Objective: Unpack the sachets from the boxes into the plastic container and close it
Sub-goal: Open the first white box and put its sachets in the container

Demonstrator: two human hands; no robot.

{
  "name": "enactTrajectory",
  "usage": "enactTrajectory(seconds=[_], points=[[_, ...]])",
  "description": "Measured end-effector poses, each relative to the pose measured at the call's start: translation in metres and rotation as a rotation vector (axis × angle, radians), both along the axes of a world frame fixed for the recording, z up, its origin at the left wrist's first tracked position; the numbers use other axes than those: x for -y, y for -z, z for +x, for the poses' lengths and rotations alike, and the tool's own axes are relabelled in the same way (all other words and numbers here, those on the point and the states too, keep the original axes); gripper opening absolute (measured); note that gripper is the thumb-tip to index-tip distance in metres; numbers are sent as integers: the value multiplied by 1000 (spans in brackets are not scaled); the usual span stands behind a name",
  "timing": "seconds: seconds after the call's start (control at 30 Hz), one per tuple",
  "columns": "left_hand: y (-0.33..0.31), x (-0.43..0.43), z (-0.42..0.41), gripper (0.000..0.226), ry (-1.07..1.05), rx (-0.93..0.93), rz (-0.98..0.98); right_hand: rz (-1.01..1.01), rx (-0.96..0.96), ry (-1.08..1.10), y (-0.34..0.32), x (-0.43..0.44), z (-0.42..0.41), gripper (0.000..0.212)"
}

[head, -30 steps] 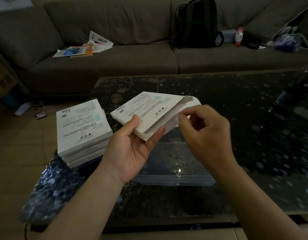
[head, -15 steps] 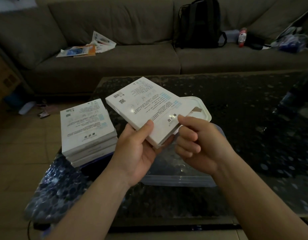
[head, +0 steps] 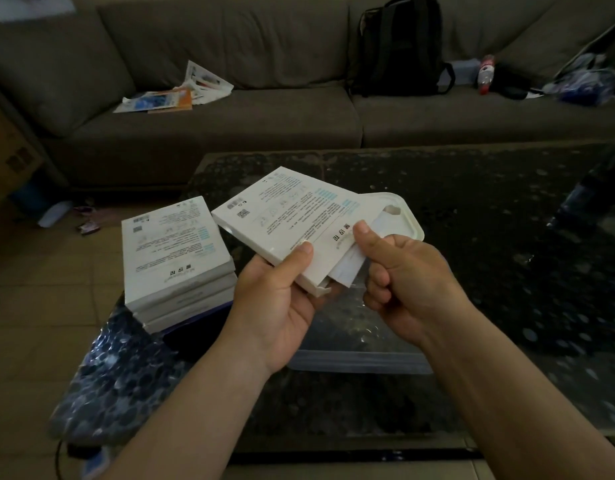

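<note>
My left hand [head: 278, 299] grips a flat white box [head: 285, 220] by its near edge, thumb on top, above the table. My right hand [head: 410, 275] pinches white sachets [head: 347, 271] that stick out of the box's open near end. The box's white hang-tab flap [head: 399, 216] is folded out to the right. Under my hands lies the clear plastic container [head: 358, 358], low and rectangular. A stack of three more white boxes [head: 174, 258] sits at the table's left corner.
The dark speckled glass table [head: 507, 271] stretches to the right. A grey sofa [head: 264, 126] behind it carries papers [head: 174, 95], a black backpack [head: 403, 46] and a bottle [head: 486, 74]. Bubble wrap [head: 112, 375] hangs off the near left corner.
The box was turned printed side up and its flap opened. My right hand moved to the open end and has drawn sachets partly out.
</note>
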State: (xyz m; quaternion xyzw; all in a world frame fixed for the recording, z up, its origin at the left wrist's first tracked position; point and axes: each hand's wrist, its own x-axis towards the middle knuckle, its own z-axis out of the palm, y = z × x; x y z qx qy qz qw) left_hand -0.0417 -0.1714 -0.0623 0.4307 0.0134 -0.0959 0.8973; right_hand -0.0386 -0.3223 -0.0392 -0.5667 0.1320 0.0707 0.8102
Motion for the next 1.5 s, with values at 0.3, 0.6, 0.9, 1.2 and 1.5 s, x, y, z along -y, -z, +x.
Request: enactTrajectory(seconds=[0.3, 0.6, 0.9, 1.2, 1.5], points=[[-1, -5, 4, 58, -127, -17, -24, -452, 167, 25, -9, 6, -1, 24], [3, 6, -1, 75, -103, 123, 205, -95, -17, -73, -9, -2, -4, 19], [2, 2, 3, 62, -189, 57, 285, -107, -14, -80, -4, 2, -1, 17], [-5, -9, 11, 52, -255, 42, 261, -102, -36, -135, -12, 20, -2, 20], [-2, -10, 12, 55, -242, -6, 264, -1380, 690, -13, 23, 29, 6, 63]])
